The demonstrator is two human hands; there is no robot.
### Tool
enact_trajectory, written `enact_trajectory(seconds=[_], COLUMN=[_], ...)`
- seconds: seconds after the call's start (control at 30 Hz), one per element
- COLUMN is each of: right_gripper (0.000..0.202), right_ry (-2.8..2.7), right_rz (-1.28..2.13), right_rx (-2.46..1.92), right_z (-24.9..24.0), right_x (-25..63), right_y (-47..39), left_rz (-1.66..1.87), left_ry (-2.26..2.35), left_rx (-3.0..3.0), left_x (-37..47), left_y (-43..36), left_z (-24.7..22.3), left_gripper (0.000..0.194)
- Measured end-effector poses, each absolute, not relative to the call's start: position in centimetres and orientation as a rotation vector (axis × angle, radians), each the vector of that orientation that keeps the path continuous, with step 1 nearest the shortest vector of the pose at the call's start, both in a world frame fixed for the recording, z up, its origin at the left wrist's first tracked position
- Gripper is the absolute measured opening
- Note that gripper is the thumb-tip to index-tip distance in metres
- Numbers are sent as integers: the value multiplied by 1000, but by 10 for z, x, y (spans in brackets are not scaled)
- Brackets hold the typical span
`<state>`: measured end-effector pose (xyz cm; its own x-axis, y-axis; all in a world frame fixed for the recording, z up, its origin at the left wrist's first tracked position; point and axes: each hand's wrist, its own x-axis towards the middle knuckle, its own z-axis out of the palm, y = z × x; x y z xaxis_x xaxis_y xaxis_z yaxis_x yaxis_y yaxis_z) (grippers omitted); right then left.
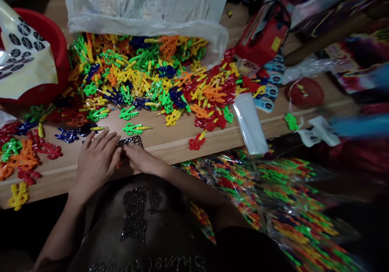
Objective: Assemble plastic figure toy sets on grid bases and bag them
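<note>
My left hand [99, 154] lies over the table's front edge with its fingers stretched forward, beside a dark blue plastic toy [67, 135]. My right hand [138, 157] is close against it, its fingers curled and partly hidden behind my left thumb. From under the right hand sticks out a black piece with rows of holes [133, 141], which that hand seems to grip. A scrap of orange shows below the left thumb, too small to name. Just beyond the hands is a green plastic toy with a yellow stem [133, 129].
A heap of small coloured plastic toys [136, 73] spills from a white sack [146, 4]. A red tub [57, 57] stands left; a red machine [258, 41], clear plastic bags [251, 122] and a red dish [304, 93] lie right. Packed bags of toys [273, 199] are below.
</note>
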<state>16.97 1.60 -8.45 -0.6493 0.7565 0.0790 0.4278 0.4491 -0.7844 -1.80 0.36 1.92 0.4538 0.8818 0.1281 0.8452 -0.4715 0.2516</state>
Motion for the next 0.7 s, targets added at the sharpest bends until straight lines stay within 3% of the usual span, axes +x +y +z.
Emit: enact_trajectory(seconds=[0.23,0.4,0.57,0.7], right_gripper=[32,37,39,38], right_ry=[-2217,-2212,-2260,-2271], right_rz=[564,290,263,401], right_rx=[-1393,-1643,-1855,-1669], right_z=[-63,-56,-53,-54], right_x=[245,241,232,246], right_y=[91,136,146,123], left_rz=[371,395,430,454], left_ry=[1482,1462,1492,1535], left_rx=[2566,2505,2467,2450], left_x=[-28,-31,-31,-28], left_y=[3,8,12,11], left_z=[21,24,23,19], left_gripper=[42,47,45,40])
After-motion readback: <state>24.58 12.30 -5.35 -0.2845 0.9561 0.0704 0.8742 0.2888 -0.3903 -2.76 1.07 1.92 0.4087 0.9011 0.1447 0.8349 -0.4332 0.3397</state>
